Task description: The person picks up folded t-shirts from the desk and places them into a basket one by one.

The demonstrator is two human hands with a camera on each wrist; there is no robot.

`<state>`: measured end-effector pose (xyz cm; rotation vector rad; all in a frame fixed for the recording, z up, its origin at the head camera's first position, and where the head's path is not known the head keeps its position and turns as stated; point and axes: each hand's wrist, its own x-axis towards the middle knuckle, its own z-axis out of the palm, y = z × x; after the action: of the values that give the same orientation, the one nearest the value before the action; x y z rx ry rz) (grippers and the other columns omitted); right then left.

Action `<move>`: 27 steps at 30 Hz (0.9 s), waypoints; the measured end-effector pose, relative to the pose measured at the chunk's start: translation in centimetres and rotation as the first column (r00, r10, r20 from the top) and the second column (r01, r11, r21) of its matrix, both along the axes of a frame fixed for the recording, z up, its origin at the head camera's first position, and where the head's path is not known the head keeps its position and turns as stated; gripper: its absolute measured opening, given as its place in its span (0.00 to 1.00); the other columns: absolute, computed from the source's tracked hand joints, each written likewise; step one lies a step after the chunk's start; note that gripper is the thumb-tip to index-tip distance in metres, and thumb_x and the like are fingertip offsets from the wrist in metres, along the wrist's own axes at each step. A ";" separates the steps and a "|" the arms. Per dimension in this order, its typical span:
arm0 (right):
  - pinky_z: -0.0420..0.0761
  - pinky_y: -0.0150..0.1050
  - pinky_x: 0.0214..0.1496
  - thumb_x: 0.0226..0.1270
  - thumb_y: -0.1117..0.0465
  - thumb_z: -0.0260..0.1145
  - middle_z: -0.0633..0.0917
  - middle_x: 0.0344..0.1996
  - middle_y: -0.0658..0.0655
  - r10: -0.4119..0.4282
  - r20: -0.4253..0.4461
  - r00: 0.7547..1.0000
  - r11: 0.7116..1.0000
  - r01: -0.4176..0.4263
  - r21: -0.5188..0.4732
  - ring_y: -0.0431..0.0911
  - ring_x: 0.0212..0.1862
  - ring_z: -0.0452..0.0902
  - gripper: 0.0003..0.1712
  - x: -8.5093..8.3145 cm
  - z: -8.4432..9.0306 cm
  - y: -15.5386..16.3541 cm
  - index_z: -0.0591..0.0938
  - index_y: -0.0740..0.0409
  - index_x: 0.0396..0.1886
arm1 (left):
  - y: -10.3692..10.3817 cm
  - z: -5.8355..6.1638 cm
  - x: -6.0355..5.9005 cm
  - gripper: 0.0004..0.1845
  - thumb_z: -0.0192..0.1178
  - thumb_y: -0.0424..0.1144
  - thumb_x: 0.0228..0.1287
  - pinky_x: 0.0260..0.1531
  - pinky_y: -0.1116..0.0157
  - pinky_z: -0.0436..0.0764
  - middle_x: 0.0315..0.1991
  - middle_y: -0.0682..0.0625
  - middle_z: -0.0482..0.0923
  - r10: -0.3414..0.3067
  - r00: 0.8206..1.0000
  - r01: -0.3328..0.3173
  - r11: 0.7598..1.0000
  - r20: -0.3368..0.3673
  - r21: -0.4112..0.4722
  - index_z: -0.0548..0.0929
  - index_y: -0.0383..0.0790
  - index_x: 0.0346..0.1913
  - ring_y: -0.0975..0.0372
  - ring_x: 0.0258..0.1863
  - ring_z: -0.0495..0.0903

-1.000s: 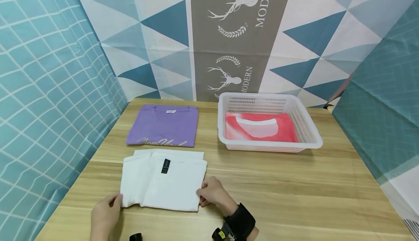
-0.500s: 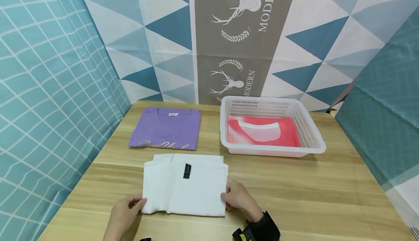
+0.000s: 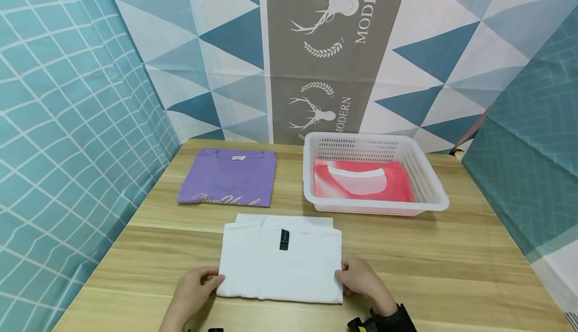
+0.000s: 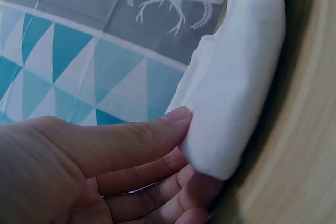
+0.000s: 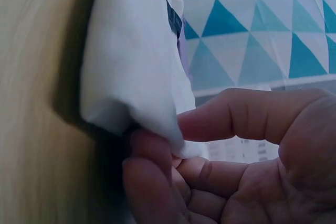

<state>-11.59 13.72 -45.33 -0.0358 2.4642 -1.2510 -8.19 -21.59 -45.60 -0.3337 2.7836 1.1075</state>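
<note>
Hands bracket a folded white shirt (image 3: 281,264) lying crosswise before the basket (image 3: 426,184): left hand (image 3: 195,289) and right hand (image 3: 361,279) each pinch a near corner.

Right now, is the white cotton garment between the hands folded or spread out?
Folded: the white cotton garment lies as a compact rectangle with layered edges showing at its far side.

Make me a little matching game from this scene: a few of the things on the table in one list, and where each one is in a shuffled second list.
Things:
1. white shirt
2. purple shirt
3. pink shirt
4. basket

Places:
A. far left of the table
B. inside the basket
C. far right of the table
D. held at both sides by the left hand and right hand

Pairs: 1-D, 2-A, 3-B, 4-C
</note>
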 end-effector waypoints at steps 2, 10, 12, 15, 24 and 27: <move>0.73 0.30 0.17 0.57 0.70 0.59 0.75 0.10 0.53 -0.002 -0.003 1.000 1.000 0.002 0.019 0.40 0.14 0.71 0.20 0.2 0.0 0.5 0.62 0.53 0.12 | 0.5 0.0 0.0 0.11 0.66 0.37 0.58 0.31 0.73 0.75 0.30 0.53 0.85 -0.013 1.000 0.013 1.000 -0.012 0.004 0.86 0.34 0.42 0.68 0.30 0.76; 0.74 0.31 0.18 0.59 0.69 0.59 0.75 0.11 0.53 -0.029 0.013 0.999 0.999 0.029 0.044 0.41 0.15 0.71 0.17 0.6 0.0 2.2 0.66 0.56 0.13 | 2.1 -0.1 -0.3 0.10 0.67 0.37 0.57 0.32 0.71 0.76 0.32 0.51 0.86 -0.050 0.998 0.051 0.999 -0.030 0.008 0.87 0.36 0.40 0.66 0.31 0.79; 0.74 0.31 0.19 0.60 0.69 0.59 0.75 0.11 0.53 -0.032 0.015 0.999 0.998 0.031 0.050 0.41 0.16 0.72 0.17 0.7 0.0 2.7 0.66 0.56 0.13 | 2.4 -0.1 -0.4 0.09 0.67 0.37 0.57 0.31 0.72 0.75 0.31 0.52 0.86 -0.057 0.998 0.057 0.998 -0.032 0.016 0.87 0.36 0.39 0.67 0.31 0.78; 0.75 0.32 0.20 0.60 0.68 0.59 0.76 0.12 0.53 -0.042 0.025 0.999 0.997 0.040 0.068 0.42 0.16 0.72 0.16 0.7 -0.1 3.5 0.68 0.58 0.14 | 3.0 -0.1 -0.5 0.09 0.68 0.37 0.56 0.30 0.72 0.74 0.28 0.53 0.85 -0.068 0.997 0.069 0.997 -0.047 0.024 0.87 0.36 0.38 0.69 0.28 0.76; 0.73 0.33 0.21 0.59 0.67 0.60 0.75 0.13 0.52 -0.093 0.046 0.995 0.989 0.087 0.116 0.42 0.18 0.71 0.14 1.1 -0.3 5.9 0.70 0.59 0.15 | 4.9 -0.1 -0.3 0.05 0.68 0.33 0.54 0.25 0.75 0.71 0.24 0.52 0.80 -0.151 0.987 0.154 0.986 -0.045 0.061 0.84 0.34 0.32 0.69 0.24 0.72; 0.73 0.32 0.21 0.58 0.67 0.60 0.74 0.12 0.52 -0.138 0.043 0.990 0.979 0.129 0.157 0.42 0.17 0.71 0.16 1.3 -0.4 6.5 0.68 0.58 0.13 | 5.4 0.0 -0.2 0.05 0.68 0.33 0.54 0.24 0.75 0.69 0.23 0.53 0.78 -0.220 0.974 0.223 0.973 -0.058 0.062 0.83 0.35 0.30 0.70 0.22 0.70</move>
<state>-10.32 20.25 -45.69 0.2048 2.5435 -1.0946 -8.44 -16.15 -45.58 0.0140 2.7345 1.1665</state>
